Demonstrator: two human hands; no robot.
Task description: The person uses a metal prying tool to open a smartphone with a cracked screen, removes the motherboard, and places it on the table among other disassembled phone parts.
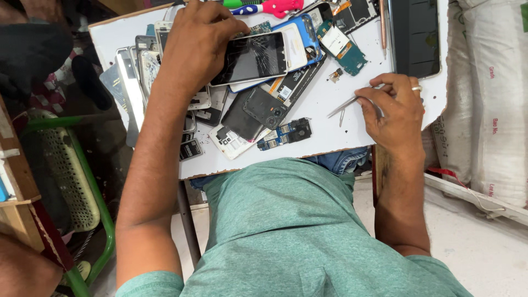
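My left hand [195,47] grips a phone with a cracked dark screen [250,58], held just above a heap of phone parts on the white table [330,132]. My right hand [393,110] pinches metal tweezers [344,105] whose tips point left over the tabletop; a ring sits on one finger. Under the cracked phone lie a blue-edged phone body [308,36], a black back cover with a camera ring [264,107] and a small black circuit board [289,133].
A stack of phone frames and batteries [137,71] covers the table's left side. A green circuit board [341,47], a dark tablet [415,36] and a pink-handled tool [275,6] lie at the far edge. White sacks [489,99] stand right; a green chair [82,181] left.
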